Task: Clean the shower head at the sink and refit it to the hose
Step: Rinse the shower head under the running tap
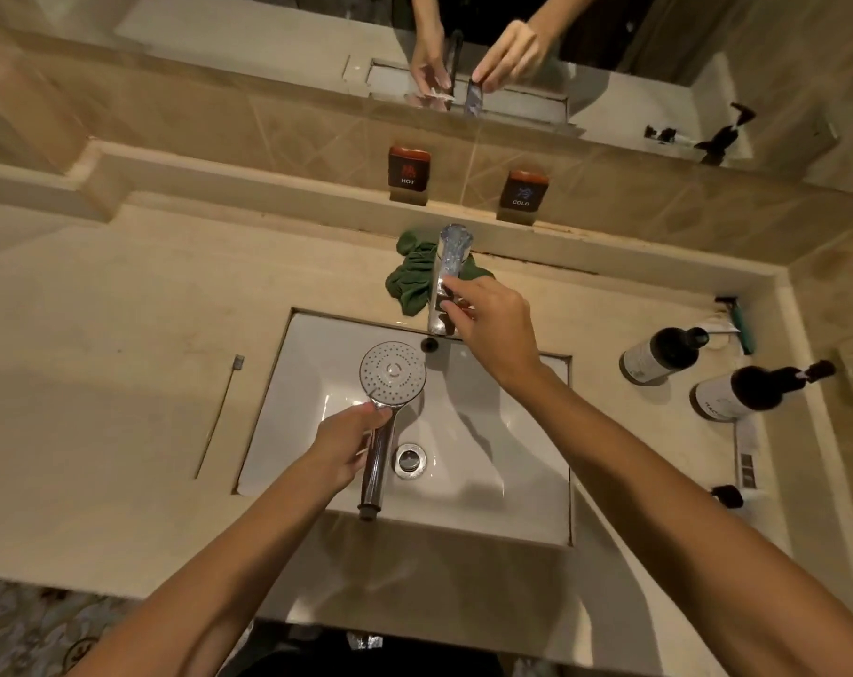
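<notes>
While the left hand [346, 444] grips its chrome handle, the shower head [392, 376] sits over the white sink [527, 486], spray face up, nozzle holes showing, handle end pointing toward the person and free of any hose.

Item 1: left hand, fingers wrapped round the upper handle just below the round face, fist closed on it.

Item 2: right hand [493, 324], reaching forward to the chrome tap [446, 276], thumb and fingertips on the tap's front part; whether it presses or only touches cannot be told.

Item 3: sink, set into a beige counter [121, 344]; drain [409, 461] just right of the handle; overflow hole at the back wall, below the tap.

Item 4: green cloth [412, 280], crumpled on the counter behind and left of the tap.

Item 5: 2 wall plates behind the tap, marked HOT [408, 171] and COLD [521, 193].

Item 6: thin brush [219, 415], lying on the counter left of the sink.

Item 7: 2 dark-capped bottles [659, 356] on the right of the counter, with a razor [737, 320] beyond them.

Item 8: mirror [268, 22] above the ledge, reflecting both hands and the tap.
</notes>
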Demonstrator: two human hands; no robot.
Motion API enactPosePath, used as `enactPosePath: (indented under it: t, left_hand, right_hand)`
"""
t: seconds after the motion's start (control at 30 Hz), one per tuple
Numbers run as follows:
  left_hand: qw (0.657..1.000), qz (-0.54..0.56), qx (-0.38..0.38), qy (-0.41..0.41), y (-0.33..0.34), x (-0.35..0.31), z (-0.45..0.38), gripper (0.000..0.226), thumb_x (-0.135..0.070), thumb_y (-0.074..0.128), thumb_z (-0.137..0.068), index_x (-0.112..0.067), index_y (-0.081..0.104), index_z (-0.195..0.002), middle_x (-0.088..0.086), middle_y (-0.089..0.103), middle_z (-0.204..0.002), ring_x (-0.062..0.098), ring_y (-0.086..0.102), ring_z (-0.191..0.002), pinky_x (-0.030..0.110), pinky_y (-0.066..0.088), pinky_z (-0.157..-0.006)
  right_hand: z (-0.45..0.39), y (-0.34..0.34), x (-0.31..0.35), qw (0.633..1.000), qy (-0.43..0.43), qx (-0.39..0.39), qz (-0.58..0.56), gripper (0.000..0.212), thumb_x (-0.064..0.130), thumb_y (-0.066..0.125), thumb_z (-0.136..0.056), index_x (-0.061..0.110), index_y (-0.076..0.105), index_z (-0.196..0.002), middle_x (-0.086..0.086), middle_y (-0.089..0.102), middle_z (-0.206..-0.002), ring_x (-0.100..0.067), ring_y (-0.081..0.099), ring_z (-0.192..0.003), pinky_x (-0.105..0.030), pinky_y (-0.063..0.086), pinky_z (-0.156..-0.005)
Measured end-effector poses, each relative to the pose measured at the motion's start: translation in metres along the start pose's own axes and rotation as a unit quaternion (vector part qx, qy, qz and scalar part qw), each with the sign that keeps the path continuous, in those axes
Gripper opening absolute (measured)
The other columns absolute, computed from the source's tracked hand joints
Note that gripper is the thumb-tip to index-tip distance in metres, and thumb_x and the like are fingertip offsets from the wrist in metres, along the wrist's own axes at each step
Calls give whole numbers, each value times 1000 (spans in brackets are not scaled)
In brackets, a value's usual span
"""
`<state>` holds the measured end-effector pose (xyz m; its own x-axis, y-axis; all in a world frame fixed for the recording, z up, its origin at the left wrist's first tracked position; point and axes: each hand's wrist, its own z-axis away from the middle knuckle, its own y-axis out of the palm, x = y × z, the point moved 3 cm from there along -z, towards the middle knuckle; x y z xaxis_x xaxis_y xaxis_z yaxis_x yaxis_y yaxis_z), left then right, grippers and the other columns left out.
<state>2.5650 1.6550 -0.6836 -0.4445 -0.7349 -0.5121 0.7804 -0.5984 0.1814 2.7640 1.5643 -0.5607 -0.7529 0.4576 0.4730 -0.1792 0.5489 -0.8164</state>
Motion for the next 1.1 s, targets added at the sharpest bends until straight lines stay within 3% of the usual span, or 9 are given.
enactPosePath:
  t: [0.2,0.43,0.53,0.63,0.73,0.83,0.93,1.03,1.1]
  left_hand:
    - [1000,10,7,-3,18,-7,-6,29,-5,69,-89,-7,70,-117,12,69,-98,26,62,-85,31,55,-69]
    - [999,-36,1,-27,27,5,-17,33,-6,74,-85,0,67,-117,20,70,-115,33,66,-92,39,58,-69]
    - [998,-34,22,-45,28,10,-17,39,-1,74,-83,9,62,-119,30,67,-113,34,68,-78,40,61,-58]
    - [996,-32,58,-55,31,12,-18,44,6,68,-81,19,56,-122,29,61,-90,28,67,-54,33,57,-47]
    - [995,-32,66,-66,35,14,-24,45,4,67,-84,16,54,-126,27,58,-98,32,63,-65,36,58,-52]
    - [994,-19,72,-79,39,17,-31,50,3,66,-86,14,50,-132,27,53,-105,37,56,-81,45,49,-77]
    - [991,-5,103,-85,47,18,-35,48,7,59,-87,14,48,-133,25,52,-99,30,54,-73,41,44,-70]
    - [985,4,151,-78,53,18,-38,52,5,60,-82,12,47,-132,20,54,-91,27,53,-75,37,44,-68]
    - [982,14,178,-66,55,18,-39,65,0,64,-76,12,42,-136,25,52,-106,33,53,-90,38,47,-72]
  right_hand:
    - [-21,-2,-9,992,-88,62,61,23,16,73,-94,6,78,-115,-18,76,-95,-37,71,-79,-48,60,-67]
    - [-38,-14,-9,991,-126,-27,48,15,15,75,-93,2,82,-95,-15,75,-75,-33,68,-61,-44,58,-54]
    - [-36,-12,-10,993,-105,-18,41,17,14,74,-94,1,81,-101,-17,77,-82,-34,71,-68,-47,59,-59]
    - [-30,-7,-10,997,-76,-24,15,21,11,75,-93,0,79,-110,-18,77,-89,-33,72,-74,-47,60,-65]
    - [-19,2,-12,998,-8,-33,-45,33,10,73,-94,4,73,-127,-14,77,-100,-25,71,-84,-35,62,-77]
    - [18,22,-19,977,150,-45,-146,38,10,65,-99,10,64,-137,-5,72,-98,-16,66,-85,-26,59,-80]
    - [73,46,-23,960,228,-80,-140,29,0,59,-101,0,68,-128,-12,72,-85,-19,66,-73,-28,59,-67]
    - [125,76,-31,928,335,29,-160,21,13,59,-104,4,72,-117,-14,77,-105,-24,73,-92,-32,62,-80]
    - [149,94,-36,872,419,125,-222,29,30,62,-102,9,74,-118,-8,77,-111,-24,74,-99,-37,64,-83]
